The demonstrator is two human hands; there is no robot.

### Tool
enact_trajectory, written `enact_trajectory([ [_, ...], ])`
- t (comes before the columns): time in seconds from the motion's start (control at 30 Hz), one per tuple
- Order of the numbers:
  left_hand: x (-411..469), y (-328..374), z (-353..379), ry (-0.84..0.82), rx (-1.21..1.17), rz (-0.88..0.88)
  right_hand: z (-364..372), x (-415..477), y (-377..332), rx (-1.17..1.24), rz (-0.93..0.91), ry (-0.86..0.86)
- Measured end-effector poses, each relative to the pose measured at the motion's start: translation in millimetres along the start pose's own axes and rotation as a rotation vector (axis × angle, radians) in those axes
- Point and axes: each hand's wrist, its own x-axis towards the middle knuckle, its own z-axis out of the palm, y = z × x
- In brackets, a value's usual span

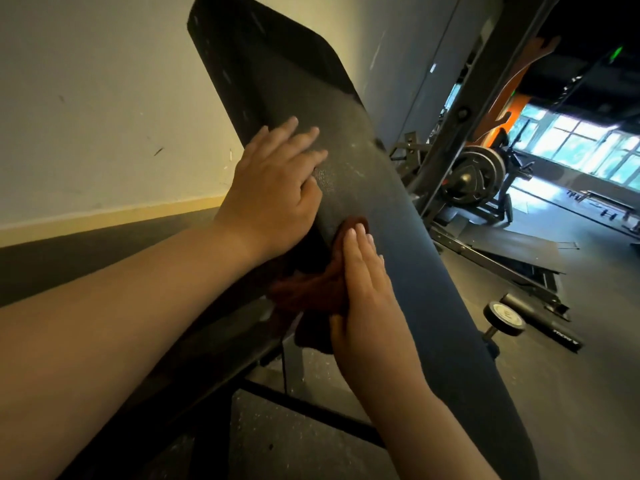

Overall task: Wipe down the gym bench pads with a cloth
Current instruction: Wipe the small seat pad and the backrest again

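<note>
A long black bench pad [381,202], tilted steeply, runs from the upper left down to the lower right. My left hand [273,188] rests flat on its left edge, fingers spread over the pad's face. My right hand [367,292] presses a dark red-brown cloth [311,292] against the pad with straight fingers. The cloth bunches to the left of that hand, and a bit of it shows above the fingertips. Worn, speckled patches mark the pad above the cloth.
The bench's black steel frame [304,407] crosses the speckled floor below. To the right stand a slanted rack upright [485,98], a weight plate on a machine [474,174] and a dumbbell [505,320] on the floor. A cream wall [104,116] is at left.
</note>
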Motion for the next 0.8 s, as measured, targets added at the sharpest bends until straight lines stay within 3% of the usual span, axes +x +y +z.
enact_trajectory([
  [0.13,20.7,-15.3,-9.3,0.051,-0.031,-0.041,-8.6,2.5,-0.6,-0.034,0.054,-0.086],
  [0.4,31.2,-23.6,-16.8,0.096,-0.070,-0.112,-8.5,94.7,-44.8,-0.027,-0.017,0.104],
  [0.6,34.8,-30.7,-20.9,0.123,-0.073,-0.131,-15.0,67.8,-34.8,-0.059,-0.064,-0.006],
  [0.8,44.3,-27.5,-31.4,0.210,-0.313,-0.306,-11.6,176.3,-73.9,-0.149,-0.184,0.112],
])
